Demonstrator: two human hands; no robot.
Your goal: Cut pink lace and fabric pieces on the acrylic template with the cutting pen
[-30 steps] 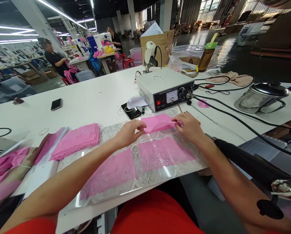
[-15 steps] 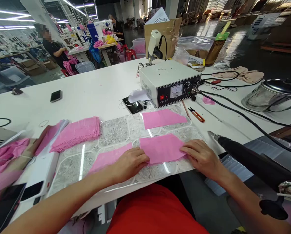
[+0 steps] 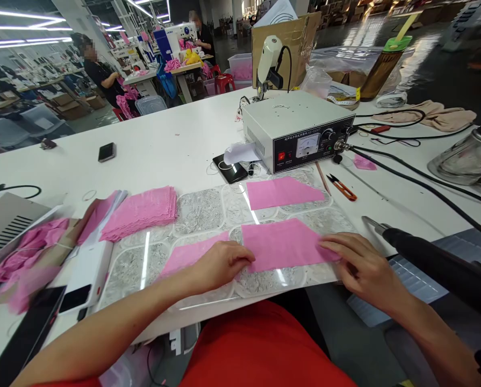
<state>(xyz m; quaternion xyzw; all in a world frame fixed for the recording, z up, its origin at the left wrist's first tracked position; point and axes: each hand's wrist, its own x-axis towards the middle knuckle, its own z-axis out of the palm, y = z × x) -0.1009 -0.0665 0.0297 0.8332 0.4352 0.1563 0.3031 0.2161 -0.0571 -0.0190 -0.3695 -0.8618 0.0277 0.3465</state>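
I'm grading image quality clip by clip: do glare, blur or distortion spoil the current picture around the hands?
Head view: left hand and right hand look fairly sharp; head view: white glare streaks cross the glossy grey stone-patterned mat, not the flat pink fabric piece between the hands; head view: wide-angle stretch probably exaggerates the lean of the green-lidded brown bottle.

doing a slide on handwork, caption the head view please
Left hand and right hand at opposite ends of a flat pink fabric piece on a grey stone-patterned mat.
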